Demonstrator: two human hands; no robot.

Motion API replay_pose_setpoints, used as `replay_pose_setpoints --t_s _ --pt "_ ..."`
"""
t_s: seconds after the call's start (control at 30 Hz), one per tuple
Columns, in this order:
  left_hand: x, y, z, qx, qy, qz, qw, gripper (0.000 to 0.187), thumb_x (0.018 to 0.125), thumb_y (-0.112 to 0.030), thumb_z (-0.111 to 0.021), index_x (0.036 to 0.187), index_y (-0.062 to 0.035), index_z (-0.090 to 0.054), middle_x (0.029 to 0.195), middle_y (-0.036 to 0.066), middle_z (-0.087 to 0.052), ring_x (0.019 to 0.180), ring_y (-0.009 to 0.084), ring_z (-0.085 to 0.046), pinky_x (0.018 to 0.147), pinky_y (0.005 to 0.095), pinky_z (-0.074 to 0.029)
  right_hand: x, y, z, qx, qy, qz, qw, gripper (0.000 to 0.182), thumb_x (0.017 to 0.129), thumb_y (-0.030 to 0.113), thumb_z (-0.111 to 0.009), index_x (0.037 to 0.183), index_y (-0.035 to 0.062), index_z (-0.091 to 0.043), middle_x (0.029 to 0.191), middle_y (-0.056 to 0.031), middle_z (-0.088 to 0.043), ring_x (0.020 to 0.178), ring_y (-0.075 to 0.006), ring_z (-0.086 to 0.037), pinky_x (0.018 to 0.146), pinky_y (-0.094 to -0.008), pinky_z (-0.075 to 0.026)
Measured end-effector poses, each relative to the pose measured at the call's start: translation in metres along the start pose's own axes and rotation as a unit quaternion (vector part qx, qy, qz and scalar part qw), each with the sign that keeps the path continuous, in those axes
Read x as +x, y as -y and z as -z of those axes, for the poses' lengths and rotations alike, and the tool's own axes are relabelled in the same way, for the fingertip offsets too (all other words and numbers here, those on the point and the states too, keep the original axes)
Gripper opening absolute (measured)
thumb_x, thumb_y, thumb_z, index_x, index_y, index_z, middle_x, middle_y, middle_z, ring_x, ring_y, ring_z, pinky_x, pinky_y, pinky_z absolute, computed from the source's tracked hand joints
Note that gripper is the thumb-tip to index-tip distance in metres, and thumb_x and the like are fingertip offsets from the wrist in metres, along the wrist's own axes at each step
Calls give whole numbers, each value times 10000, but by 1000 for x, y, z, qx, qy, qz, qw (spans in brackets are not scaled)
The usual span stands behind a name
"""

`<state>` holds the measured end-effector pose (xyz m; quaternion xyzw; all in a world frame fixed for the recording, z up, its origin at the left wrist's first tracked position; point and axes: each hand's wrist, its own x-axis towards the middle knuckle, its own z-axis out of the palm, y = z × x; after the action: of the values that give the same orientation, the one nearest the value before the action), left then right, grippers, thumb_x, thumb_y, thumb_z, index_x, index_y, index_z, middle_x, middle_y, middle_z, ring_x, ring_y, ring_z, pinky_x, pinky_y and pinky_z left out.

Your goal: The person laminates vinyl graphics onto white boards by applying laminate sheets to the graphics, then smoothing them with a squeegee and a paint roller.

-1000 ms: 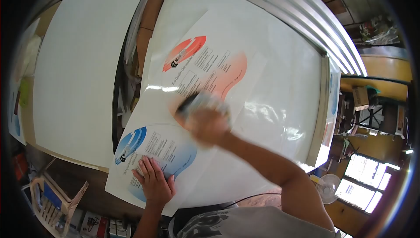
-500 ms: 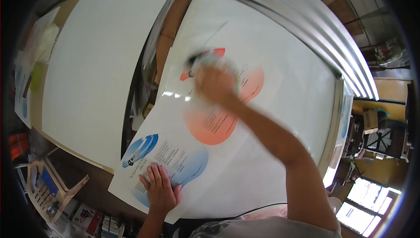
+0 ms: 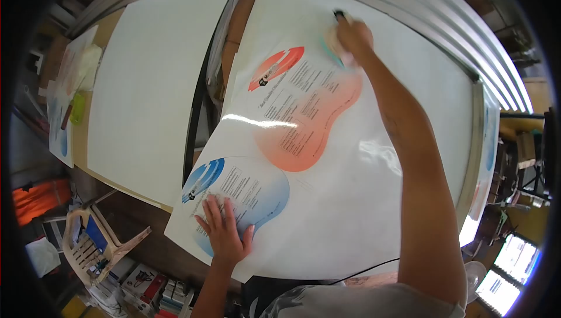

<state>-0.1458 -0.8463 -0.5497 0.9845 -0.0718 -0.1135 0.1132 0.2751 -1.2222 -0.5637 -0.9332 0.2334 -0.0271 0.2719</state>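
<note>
My left hand [image 3: 226, 230] lies with fingers spread on the blue printed shape [image 3: 266, 192] at the lower left of a large glossy white sheet [image 3: 345, 213]. Stretched toward the sheet's far side, my right hand [image 3: 353, 36] is closed round a roundish pale thing with a teal edge [image 3: 332, 50] and a dark tip. Motion blurs it, and I cannot make out what it is. The red printed shape [image 3: 310, 119] lies flat between my two hands, its text uncovered.
A blank white board [image 3: 152, 84] lies to the left, past a gap. Corrugated metal [image 3: 409, 2] runs along the far side. A plastic chair [image 3: 87, 248] stands at the lower left. A green item [image 3: 78, 109] rests on the left edge.
My right hand has moved up and right with the pale thing, off the red print. My left hand stays on the blue print. The whole view has shifted a little.
</note>
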Motion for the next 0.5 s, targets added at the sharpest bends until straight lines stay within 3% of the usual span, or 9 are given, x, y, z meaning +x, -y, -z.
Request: replay_pose_setpoints --t_s 0.07,0.13,0.2,0.23,0.27,0.3,0.37,0.43,0.5 --pt "4 12 1 -68 -123 47 989 973 818 -544 -629 1532 -7 -242 1573 305 -177 1469 506 -95 1121 707 -20 -55 -52 52 63 24 -99 993 680 863 614 -535 807 -37 -723 811 -251 -700 832 -362 -699 753 -465 -517" --pt "27 32 24 -21 -176 100 979 989 797 -538 -670 1526 -17 -252 1554 258 -264 1462 469 -168 1127 701 -38 -126 -126 101 178 19 -116 977 596 842 575 -646 746 -11 -698 661 -98 -636 623 -199 -594 579 -392 -451" --pt "50 70 33 -57 -80 173 980 907 719 -490 -773 1445 -74 -421 1383 149 -532 1343 338 -433 1140 678 -35 -208 -174 154 250 -1 -178 952 519 881 524 -671 782 15 -692 659 -22 -605 584 -111 -530 521 -320 -402" --pt "67 82 43 -104 -29 211 971 708 708 -416 -810 1278 -57 -593 1159 120 -675 1126 302 -615 1128 590 -264 -246 -192 180 262 -8 -215 941 515 890 520 -662 789 16 -688 655 -6 -591 576 -100 -518 517 -310 -397" --pt "78 108 34 -257 -29 189 947 479 699 -286 -843 1065 -17 -690 898 117 -718 852 264 -690 897 422 -514 -280 -209 202 244 -28 -245 938 493 904 499 -658 803 17 -685 661 6 -587 579 -91 -516 522 -295 -399" --pt "85 119 37 -272 -8 150 950 326 688 -155 -844 939 0 -704 773 100 -699 709 187 -658 654 313 -522 -312 -228 218 271 -52 -262 925 481 916 486 -655 816 17 -683 671 9 -589 589 -89 -526 532 -288 -410" --pt "100 134 47 -296 28 136 945 194 715 -39 -791 873 11 -690 740 45 -659 673 116 -573 630 305 -480 -372 -248 255 279 -85 -297 909 465 926 481 -651 812 31 -677 676 13 -587 594 -84 -527 535 -276 -410" --pt "102 116 103 -310 -25 91 946 107 768 26 -707 866 0 -674 705 15 -608 630 112 -528 614 295 -452 -424 -278 276 320 -132 -289 893 438 947 458 -635 784 52 -661 654 32 -561 567 -75 -497 511 -273 -379" --pt "88 92 195 -250 -72 -5 966 145 780 25 -684 923 17 -658 756 54 -595 714 155 -541 692 311 -453 -465 -290 299 326 -190 -288 880 413 964 426 -621 747 74 -640 633 49 -532 536 -68 -462 485 -274 -344"
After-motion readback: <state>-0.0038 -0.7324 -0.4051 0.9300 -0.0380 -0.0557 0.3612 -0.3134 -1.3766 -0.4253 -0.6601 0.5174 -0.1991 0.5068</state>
